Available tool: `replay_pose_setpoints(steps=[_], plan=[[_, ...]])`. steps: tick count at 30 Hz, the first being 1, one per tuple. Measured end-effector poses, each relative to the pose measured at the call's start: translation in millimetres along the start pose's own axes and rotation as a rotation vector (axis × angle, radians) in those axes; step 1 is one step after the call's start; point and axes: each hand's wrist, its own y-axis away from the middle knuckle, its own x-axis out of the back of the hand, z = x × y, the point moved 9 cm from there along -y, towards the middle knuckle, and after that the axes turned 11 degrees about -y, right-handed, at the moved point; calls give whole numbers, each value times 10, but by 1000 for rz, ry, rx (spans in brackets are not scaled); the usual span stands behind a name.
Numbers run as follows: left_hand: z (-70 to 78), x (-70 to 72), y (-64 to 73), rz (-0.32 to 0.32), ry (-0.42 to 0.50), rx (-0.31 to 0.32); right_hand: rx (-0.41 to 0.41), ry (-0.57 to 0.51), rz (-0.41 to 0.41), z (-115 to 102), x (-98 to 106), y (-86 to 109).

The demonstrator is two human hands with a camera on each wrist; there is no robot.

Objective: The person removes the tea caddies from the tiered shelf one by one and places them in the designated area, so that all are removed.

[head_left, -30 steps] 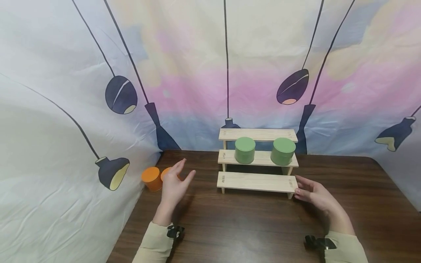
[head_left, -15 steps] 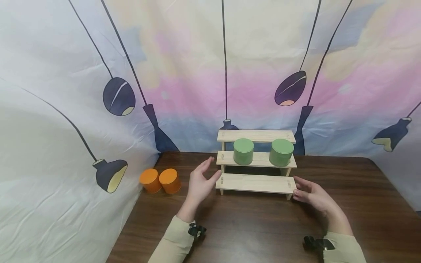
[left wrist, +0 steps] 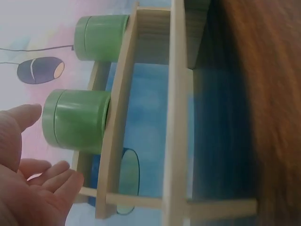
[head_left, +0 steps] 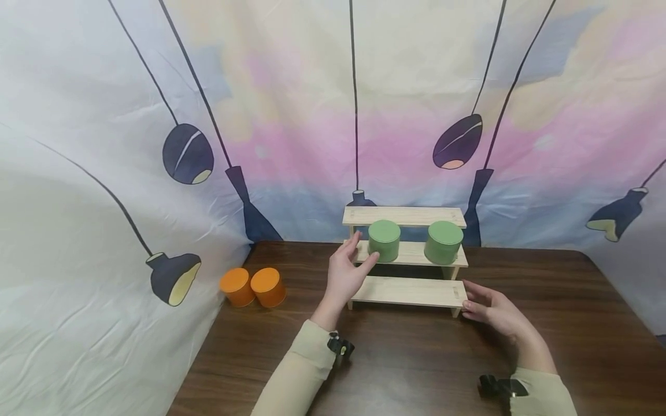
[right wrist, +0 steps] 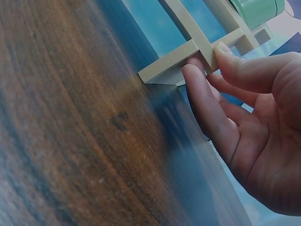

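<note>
A three-step wooden display shelf [head_left: 411,292] stands on the table, with two lidded green tins on its middle step. My left hand [head_left: 346,276] reaches to the left green tin [head_left: 384,240], its thumb and fingers spread around the near side. In the left wrist view a gap shows between the thumb and that green tin [left wrist: 77,120]. The right green tin [head_left: 444,242] stands apart from both hands. At the bottom step's right end, my right hand [head_left: 496,312] holds the board's corner between thumb and fingers; the right wrist view shows the thumb [right wrist: 225,54] against the board's edge.
Two orange tins [head_left: 237,287] stand side by side at the left of the brown wooden table [head_left: 406,358]. Behind the table hangs a cloth backdrop [head_left: 307,144] printed with lamps, close to the shelf's top step [head_left: 406,216].
My left hand has moved right, away from the orange tins, to the left green tin. The right hand stays at the shelf's end.
</note>
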Motion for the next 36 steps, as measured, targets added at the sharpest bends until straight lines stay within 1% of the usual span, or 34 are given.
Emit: replay_pose_setpoints(steps=[3,6,8,12,17,20,24,28,36], plan=[[46,-51,-88,6,-22,-13,-4,8,2,7,-2,-2],[84,-110,-160,-5,-58,-28,-6,10,4,11,-4,-6],[93,-133,-191,-9,-80,-25,-7,12,2,14,-10,-9],[91,-158,-225,0,-138,-15,-18,27,9,23,-4,-16],[97,-175,-238,15,-240,-25,-20,50,0,24,0,-16],[94,-184,-245,9,-263,-13,-20,52,-4,22,-3,-12],[80,-219,-266,-21,-266,12,-18,63,-3,17,3,-9],[76,-244,-282,-33,-261,27,-20,66,-1,19,6,-8],[70,-272,-306,-25,-138,53,-23,61,-2,10,-5,1]])
